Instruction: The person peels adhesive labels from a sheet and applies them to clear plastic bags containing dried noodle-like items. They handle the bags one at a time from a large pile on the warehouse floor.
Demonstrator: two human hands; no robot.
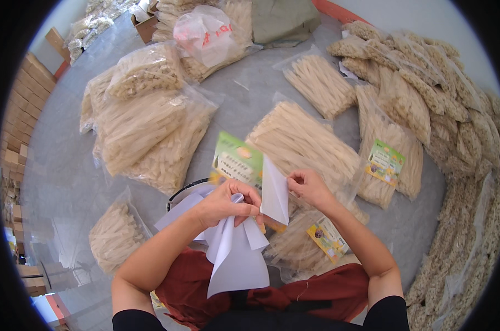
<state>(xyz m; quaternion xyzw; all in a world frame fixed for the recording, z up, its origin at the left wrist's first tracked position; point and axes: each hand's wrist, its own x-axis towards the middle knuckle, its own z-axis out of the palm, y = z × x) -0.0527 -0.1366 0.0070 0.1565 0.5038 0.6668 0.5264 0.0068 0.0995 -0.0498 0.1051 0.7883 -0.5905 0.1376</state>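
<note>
My left hand is closed on a green and yellow printed label sheet and on crumpled white paper that hangs down over my lap. Part of the sheet turns over to show its white back. At that folded edge my right hand pinches, thumb and fingers together. Just beyond my hands lies a large clear bag of pale dried sticks. A similar bag by my knees carries a label, and so does a bag to the right.
Stacked bags of pale sticks stand at the left, with a smaller bag nearer me. Another bag lies farther off. A long heap of filled bags lines the right wall. Cardboard boxes are piled at far left.
</note>
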